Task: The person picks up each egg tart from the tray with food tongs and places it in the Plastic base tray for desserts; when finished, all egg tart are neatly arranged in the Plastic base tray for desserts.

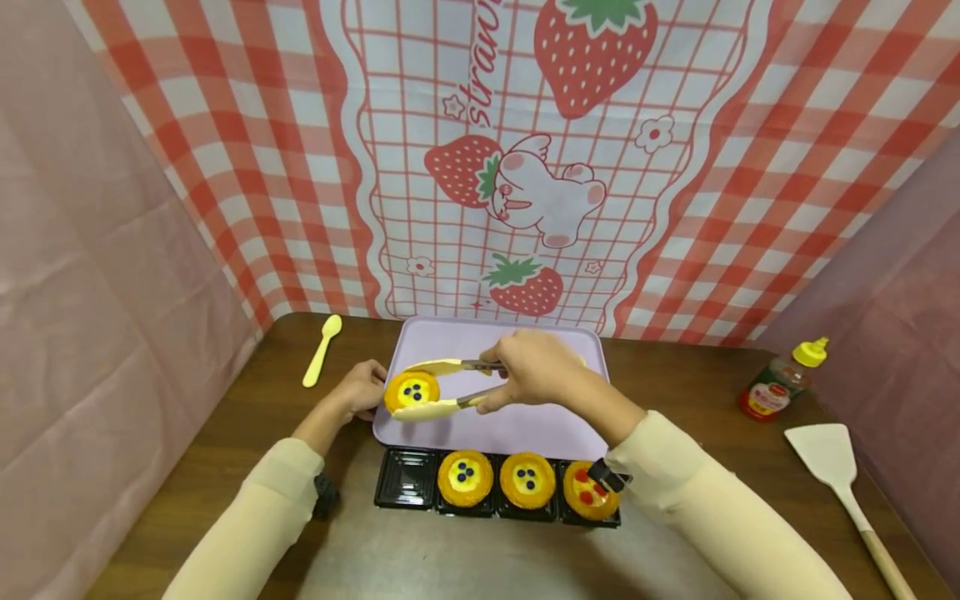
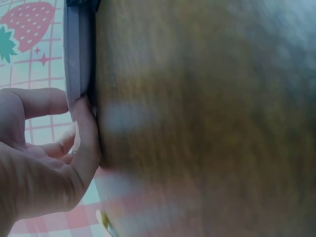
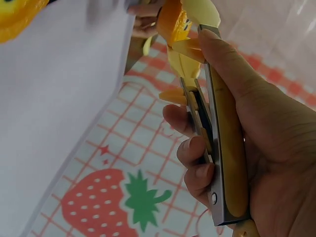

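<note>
My right hand (image 1: 536, 371) grips yellow-tipped metal tongs (image 3: 228, 148), thumb on one arm and fingers curled round the other. Between the tong tips sits a tart (image 1: 412, 392) with an orange crust and blueberries on pale yellow filling, held over the left end of a lilac tray (image 1: 510, 427). At that tray's left edge is my left hand (image 1: 365, 389). The left wrist view shows its thumb and finger pinching the tray's rim (image 2: 74, 59).
In front of the tray is a black sectioned container (image 1: 407, 479) holding two blueberry tarts (image 1: 465, 478) and a red-topped tart (image 1: 590, 492). A yellow spoon (image 1: 322, 350) lies at left. To the right are a yellow-capped bottle (image 1: 780, 383) and a white spatula (image 1: 828, 458). Checked cloth (image 1: 300, 167) hangs behind.
</note>
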`<state>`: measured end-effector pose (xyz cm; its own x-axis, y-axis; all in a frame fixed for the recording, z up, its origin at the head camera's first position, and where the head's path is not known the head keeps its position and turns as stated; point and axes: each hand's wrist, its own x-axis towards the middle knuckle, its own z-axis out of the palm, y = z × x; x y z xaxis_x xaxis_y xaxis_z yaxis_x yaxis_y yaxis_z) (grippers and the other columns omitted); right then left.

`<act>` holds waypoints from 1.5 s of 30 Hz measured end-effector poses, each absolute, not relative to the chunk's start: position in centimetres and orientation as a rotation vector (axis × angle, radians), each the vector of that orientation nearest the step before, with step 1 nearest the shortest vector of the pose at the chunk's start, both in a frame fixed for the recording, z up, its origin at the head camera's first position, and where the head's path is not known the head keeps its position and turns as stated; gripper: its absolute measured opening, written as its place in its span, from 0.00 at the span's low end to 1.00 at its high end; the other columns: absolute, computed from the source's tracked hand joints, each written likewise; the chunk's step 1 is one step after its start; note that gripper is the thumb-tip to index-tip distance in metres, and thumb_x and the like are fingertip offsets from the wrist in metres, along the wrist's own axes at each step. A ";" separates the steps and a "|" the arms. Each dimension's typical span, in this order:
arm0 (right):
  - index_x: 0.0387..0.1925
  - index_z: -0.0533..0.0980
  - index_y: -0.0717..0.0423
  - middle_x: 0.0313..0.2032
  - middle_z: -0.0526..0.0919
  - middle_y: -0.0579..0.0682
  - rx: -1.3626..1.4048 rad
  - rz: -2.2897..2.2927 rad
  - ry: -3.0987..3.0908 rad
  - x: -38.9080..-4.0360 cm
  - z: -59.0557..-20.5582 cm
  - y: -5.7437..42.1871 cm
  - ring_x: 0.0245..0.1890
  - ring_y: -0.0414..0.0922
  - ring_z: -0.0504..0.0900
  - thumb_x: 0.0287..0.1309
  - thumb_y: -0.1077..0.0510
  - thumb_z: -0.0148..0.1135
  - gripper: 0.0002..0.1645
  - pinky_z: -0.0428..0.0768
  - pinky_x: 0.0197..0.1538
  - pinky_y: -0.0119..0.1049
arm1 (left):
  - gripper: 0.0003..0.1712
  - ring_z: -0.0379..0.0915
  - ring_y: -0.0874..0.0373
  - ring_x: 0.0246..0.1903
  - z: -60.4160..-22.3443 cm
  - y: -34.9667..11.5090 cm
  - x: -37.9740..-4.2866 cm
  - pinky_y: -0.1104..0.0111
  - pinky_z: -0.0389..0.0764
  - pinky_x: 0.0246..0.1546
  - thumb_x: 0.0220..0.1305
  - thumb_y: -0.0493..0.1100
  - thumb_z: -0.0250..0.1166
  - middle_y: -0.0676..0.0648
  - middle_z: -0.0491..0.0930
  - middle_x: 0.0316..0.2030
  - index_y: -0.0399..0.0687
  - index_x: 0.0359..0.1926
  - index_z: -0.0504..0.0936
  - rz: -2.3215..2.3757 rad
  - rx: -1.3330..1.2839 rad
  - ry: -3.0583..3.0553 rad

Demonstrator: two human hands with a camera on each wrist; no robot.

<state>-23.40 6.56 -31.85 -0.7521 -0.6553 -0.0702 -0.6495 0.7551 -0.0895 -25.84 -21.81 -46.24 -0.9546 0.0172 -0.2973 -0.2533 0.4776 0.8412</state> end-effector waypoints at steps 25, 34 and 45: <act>0.47 0.80 0.43 0.30 0.82 0.38 -1.290 -0.067 2.719 -17.8 -32.2 7.1 0.28 0.35 0.76 0.36 0.26 0.66 0.38 0.76 0.30 0.32 | 0.24 0.70 0.55 0.26 -46.4 -22.0 -26.1 0.63 0.80 0.18 0.43 0.28 0.56 0.43 0.71 0.32 0.33 0.47 0.66 1.432 -0.194 2.498; 0.40 0.81 0.42 0.25 0.80 0.38 -1.285 -0.035 2.729 -17.9 -34.1 6.7 0.23 0.35 0.73 0.35 0.30 0.70 0.32 0.72 0.23 0.31 | 0.23 0.70 0.55 0.26 -46.3 -21.8 -26.3 0.62 0.79 0.18 0.43 0.28 0.55 0.43 0.70 0.31 0.34 0.46 0.66 1.428 -0.190 2.495; 0.44 0.81 0.42 0.21 0.75 0.36 -1.229 0.027 2.744 -18.3 -35.7 6.0 0.20 0.36 0.70 0.33 0.29 0.70 0.36 0.71 0.22 0.32 | 0.24 0.71 0.54 0.26 -46.3 -21.9 -26.0 0.62 0.80 0.18 0.43 0.28 0.56 0.43 0.71 0.31 0.33 0.46 0.66 1.435 -0.202 2.486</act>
